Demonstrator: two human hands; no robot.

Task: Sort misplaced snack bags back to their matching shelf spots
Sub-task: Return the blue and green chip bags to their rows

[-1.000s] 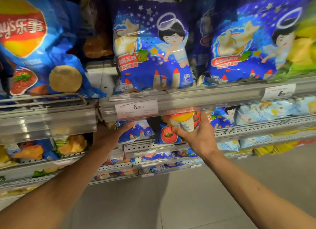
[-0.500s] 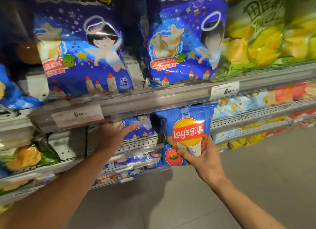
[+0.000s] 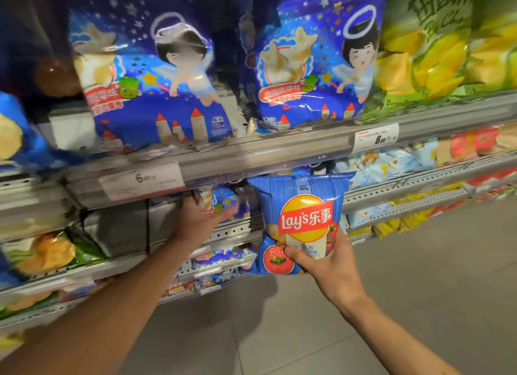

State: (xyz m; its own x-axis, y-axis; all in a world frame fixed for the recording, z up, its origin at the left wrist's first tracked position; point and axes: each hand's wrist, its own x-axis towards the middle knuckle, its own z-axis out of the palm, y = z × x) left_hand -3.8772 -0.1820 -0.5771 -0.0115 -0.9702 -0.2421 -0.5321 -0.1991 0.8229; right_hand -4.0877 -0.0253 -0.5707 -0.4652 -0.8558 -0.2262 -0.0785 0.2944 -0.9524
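Note:
A small blue Lay's bag [image 3: 303, 220] with a tomato picture hangs upright in front of the second shelf, just below the upper shelf rail [image 3: 279, 156]. My right hand [image 3: 333, 267] grips its lower right part, thumb across the front. My left hand [image 3: 200, 222] reaches under the upper rail with fingers extended and touches a small blue angel-print bag [image 3: 223, 204] standing on the second shelf. Two large blue angel-print bags [image 3: 151, 89] [image 3: 316, 66] stand on the upper shelf above both hands.
A yellow-green durian chip bag [image 3: 436, 52] fills the upper right. Part of a larger blue Lay's bag [image 3: 16, 139] shows at the far left edge. Price tags [image 3: 141, 180] [image 3: 376, 138] sit on the rail. Lower shelves hold mixed bags; grey floor tiles [image 3: 391, 304] lie below.
My right hand has pulled the Lay's bag out from under the upper rail, down and toward me. The view has swung right. My left hand stays at the small angel bag.

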